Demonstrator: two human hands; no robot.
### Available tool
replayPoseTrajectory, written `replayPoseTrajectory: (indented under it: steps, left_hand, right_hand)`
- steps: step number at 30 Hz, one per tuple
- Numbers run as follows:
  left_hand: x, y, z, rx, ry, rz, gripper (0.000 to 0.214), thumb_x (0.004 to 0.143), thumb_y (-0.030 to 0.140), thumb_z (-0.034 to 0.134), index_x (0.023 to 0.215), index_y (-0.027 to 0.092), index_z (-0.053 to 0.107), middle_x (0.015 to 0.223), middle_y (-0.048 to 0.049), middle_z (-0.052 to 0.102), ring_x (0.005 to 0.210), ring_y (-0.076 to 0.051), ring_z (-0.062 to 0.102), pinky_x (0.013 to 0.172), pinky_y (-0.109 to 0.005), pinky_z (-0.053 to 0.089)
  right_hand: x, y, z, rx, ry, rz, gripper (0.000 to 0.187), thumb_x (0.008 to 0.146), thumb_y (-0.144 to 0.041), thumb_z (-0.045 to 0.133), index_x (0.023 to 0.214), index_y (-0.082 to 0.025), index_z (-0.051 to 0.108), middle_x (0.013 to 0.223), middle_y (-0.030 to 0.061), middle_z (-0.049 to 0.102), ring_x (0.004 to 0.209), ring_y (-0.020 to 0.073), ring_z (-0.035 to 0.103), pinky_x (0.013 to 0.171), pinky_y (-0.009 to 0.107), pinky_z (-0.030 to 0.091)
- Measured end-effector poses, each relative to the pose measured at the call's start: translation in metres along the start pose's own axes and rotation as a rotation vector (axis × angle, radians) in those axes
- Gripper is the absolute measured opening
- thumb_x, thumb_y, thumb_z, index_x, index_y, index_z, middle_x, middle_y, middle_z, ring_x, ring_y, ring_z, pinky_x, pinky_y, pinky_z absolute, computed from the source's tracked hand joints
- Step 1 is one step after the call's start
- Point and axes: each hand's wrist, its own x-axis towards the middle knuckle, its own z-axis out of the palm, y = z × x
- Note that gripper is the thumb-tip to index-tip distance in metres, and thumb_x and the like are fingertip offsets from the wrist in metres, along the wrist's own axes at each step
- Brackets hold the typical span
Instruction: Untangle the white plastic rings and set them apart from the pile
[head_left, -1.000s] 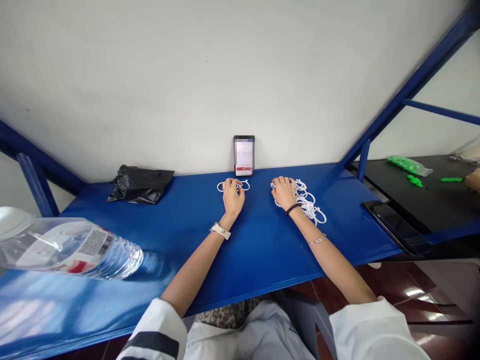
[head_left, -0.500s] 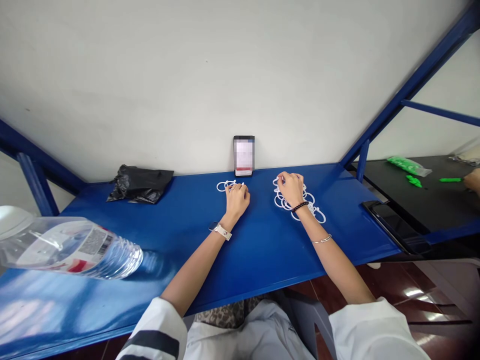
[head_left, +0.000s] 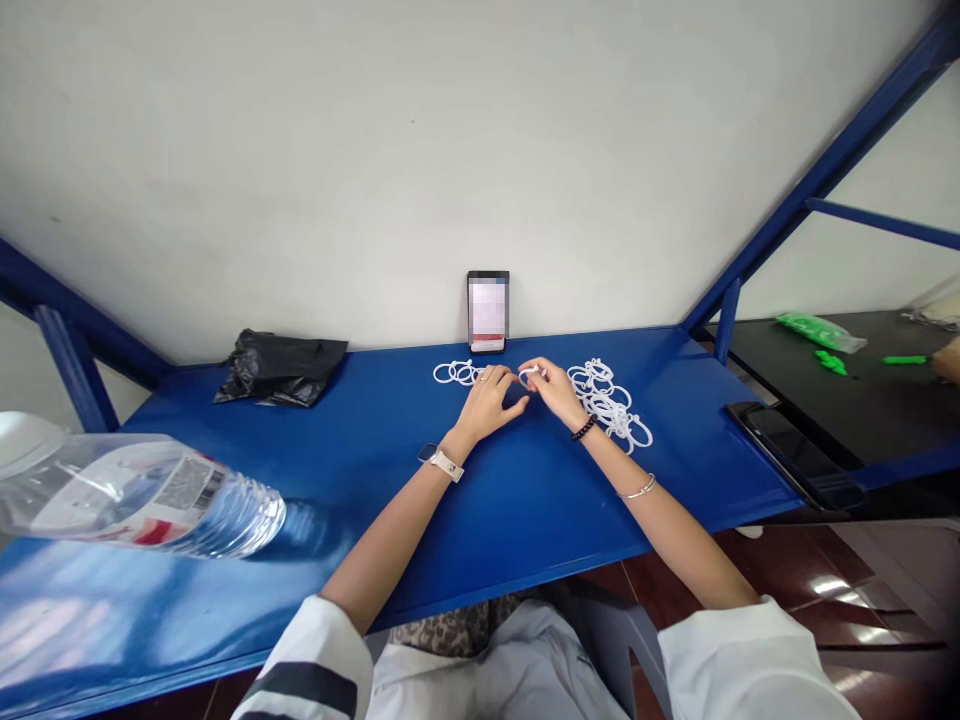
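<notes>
My two hands meet over the middle of the blue table (head_left: 390,470). My right hand (head_left: 553,388) pinches a small white plastic ring (head_left: 528,372) between thumb and fingertips. My left hand (head_left: 489,400) reaches toward that ring with its fingers partly spread, fingertips close to it; I cannot see it gripping anything. A heap of white rings (head_left: 611,408) lies just right of my right hand. A few joined white rings (head_left: 455,373) lie behind my left hand.
A phone (head_left: 488,311) stands against the wall behind the hands. A crumpled black bag (head_left: 279,368) lies at the back left. A clear water bottle (head_left: 142,497) looms close at the left. A dark tray (head_left: 787,452) sits at the right edge, with green items on a neighbouring black table.
My right hand left the heap of rings and moved left with one ring. My left hand shifted right from the small ring group to meet it.
</notes>
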Motion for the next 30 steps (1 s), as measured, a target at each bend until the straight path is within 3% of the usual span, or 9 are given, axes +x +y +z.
replayPoseTrajectory:
  steps: [4, 10, 19, 30]
  left_hand:
    - [-0.001, -0.004, 0.004, 0.004, 0.002, -0.029, 0.029, 0.083, 0.038, 0.061, 0.102, 0.018, 0.055, 0.104, -0.0092, 0.058, 0.1, -0.025, 0.053, 0.089, -0.04, 0.045]
    - [0.0, -0.007, 0.005, -0.043, 0.037, -0.089, 0.026, 0.086, 0.039, 0.058, 0.101, 0.018, 0.052, 0.098, -0.0078, 0.057, 0.096, -0.023, 0.054, 0.086, -0.038, 0.046]
    - [0.0, -0.005, 0.002, -0.106, 0.094, -0.208, 0.026, 0.084, 0.039, 0.062, 0.098, 0.018, 0.055, 0.097, -0.0071, 0.06, 0.093, -0.022, 0.056, 0.082, -0.035, 0.045]
    - [0.001, -0.007, 0.0, -0.249, 0.145, -0.3, 0.024, 0.087, 0.042, 0.056, 0.093, 0.018, 0.056, 0.092, -0.0065, 0.064, 0.089, -0.02, 0.058, 0.08, -0.034, 0.045]
  right_hand:
    - [-0.008, 0.004, 0.019, 0.285, -0.07, 0.092, 0.019, 0.078, -0.032, 0.056, 0.092, -0.021, 0.062, 0.063, -0.0031, 0.057, 0.065, 0.0154, 0.056, 0.066, 0.03, 0.044]
    - [-0.012, 0.004, 0.026, 0.635, -0.104, 0.188, 0.029, 0.076, -0.036, 0.064, 0.102, -0.023, 0.066, 0.084, 0.0008, 0.066, 0.084, 0.0164, 0.061, 0.079, 0.03, 0.046]
    - [-0.01, 0.009, 0.029, 0.68, -0.031, 0.267, 0.031, 0.081, -0.045, 0.053, 0.098, -0.023, 0.067, 0.085, 0.0019, 0.066, 0.084, 0.0164, 0.061, 0.075, 0.028, 0.047]
    - [-0.012, 0.008, 0.029, 0.658, -0.138, 0.211, 0.037, 0.082, -0.045, 0.054, 0.112, -0.027, 0.064, 0.091, 0.001, 0.066, 0.086, 0.0164, 0.061, 0.073, 0.027, 0.047]
